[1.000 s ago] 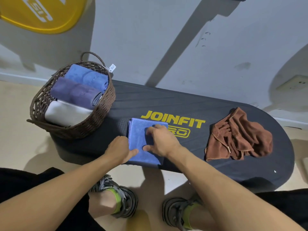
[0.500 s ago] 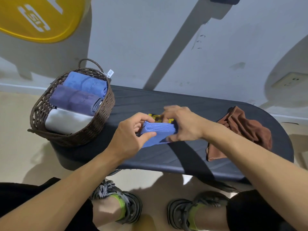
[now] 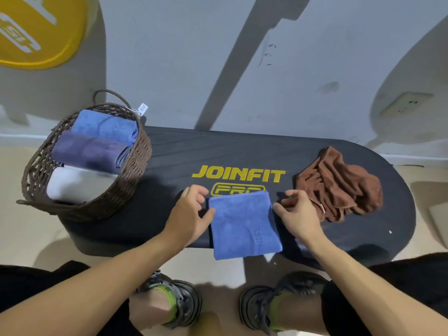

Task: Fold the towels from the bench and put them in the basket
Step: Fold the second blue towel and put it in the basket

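Half a second ago we held the blue towel (image 3: 244, 224) bunched up between both hands above the table (image 3: 315, 241). Now it lies flat there as a folded square, its near edge overhanging, and our left hand (image 3: 191, 214) and right hand (image 3: 299, 214) have let go, resting loosely beside it.

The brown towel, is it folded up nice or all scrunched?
Scrunched. The brown towel lies in a crumpled heap on the bench, not yet folded.
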Demonstrator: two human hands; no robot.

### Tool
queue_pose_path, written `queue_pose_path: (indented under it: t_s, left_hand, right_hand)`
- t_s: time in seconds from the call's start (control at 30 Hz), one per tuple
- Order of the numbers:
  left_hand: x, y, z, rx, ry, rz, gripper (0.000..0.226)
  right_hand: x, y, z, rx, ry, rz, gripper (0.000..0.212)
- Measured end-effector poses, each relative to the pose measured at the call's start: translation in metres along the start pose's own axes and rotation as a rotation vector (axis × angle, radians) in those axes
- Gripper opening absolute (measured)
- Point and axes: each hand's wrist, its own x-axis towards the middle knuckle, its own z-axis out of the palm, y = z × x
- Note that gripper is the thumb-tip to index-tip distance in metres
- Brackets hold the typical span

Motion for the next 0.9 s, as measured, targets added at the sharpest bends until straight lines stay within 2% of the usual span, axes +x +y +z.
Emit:
queue_pose_path:
  t_s: [0.03,0.1,0.2,0.3,0.4,0.47,0.6,0.67,0.83,0.9]
  left_hand:
    - [-0.003,0.005,0.002,0.029,-0.008,0.118,0.026]
    - [-0.008,0.012,0.010,0.078,-0.079,0.293,0.014]
    - [-0.020,0.013,0.021,0.133,-0.268,0.398,0.008]
    - [-0.023,0.011,0.023,0.224,-0.383,0.419,0.025]
    - [-0.024,0.009,0.024,0.338,-0.430,0.435,0.056]
    - [-0.028,0.007,0.026,0.426,-0.459,0.465,0.065]
    - [-0.037,0.004,0.028,0.478,-0.450,0.503,0.067]
    - [-0.039,0.004,0.027,0.471,-0.412,0.511,0.060]
    - [-0.028,0.017,0.019,0.303,-0.340,0.429,0.017]
    - [-0.018,0.019,0.013,0.222,-0.349,0.236,0.014]
  right_hand:
    - [-0.003,0.002,-0.003,-0.089,0.001,-0.133,0.026]
    - [-0.010,0.001,-0.006,-0.144,-0.100,-0.341,0.015]
    - [-0.022,0.000,-0.005,-0.146,-0.356,-0.541,0.015]
    - [-0.025,0.005,-0.004,-0.272,-0.551,-0.633,0.041]
    - [-0.023,0.015,-0.007,-0.395,-0.626,-0.684,0.073]
    - [-0.021,0.020,-0.009,-0.454,-0.630,-0.720,0.080]
    - [-0.023,0.020,-0.008,-0.421,-0.498,-0.800,0.047]
    - [-0.022,0.015,-0.010,-0.392,-0.492,-0.807,0.032]
    - [-0.014,0.008,-0.019,-0.247,-0.520,-0.581,0.014]
    - [-0.011,0.009,-0.019,-0.168,-0.510,-0.472,0.009]
